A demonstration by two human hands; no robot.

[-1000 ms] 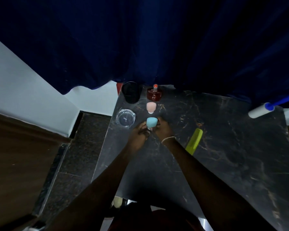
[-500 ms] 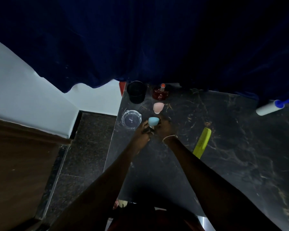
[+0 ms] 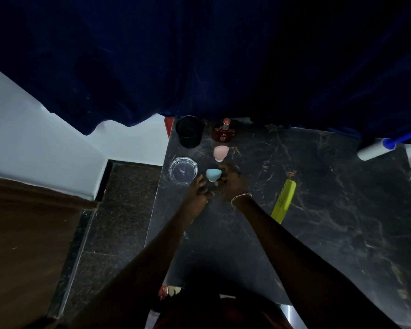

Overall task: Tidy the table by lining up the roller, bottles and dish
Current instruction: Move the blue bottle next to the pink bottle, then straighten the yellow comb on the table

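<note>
Both hands at the blue bottle (image 3: 213,174) on the table (image 3: 330,222).
I see my right hand (image 3: 233,184) with fingers curled round the bottle, which stands just right of the dish (image 3: 182,170), nearer than the pink bottle (image 3: 221,153) and brown bottle (image 3: 224,134). Left hand (image 3: 198,191) reaches its base; finger state too dark to tell. Roller (image 3: 375,149) lies far right. The brown bottle's label is unreadable.

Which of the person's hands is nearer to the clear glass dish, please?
Left. The left hand sits just beside the glass dish, at its near right edge; the right hand is farther right, on the other side of the blue bottle.
</note>
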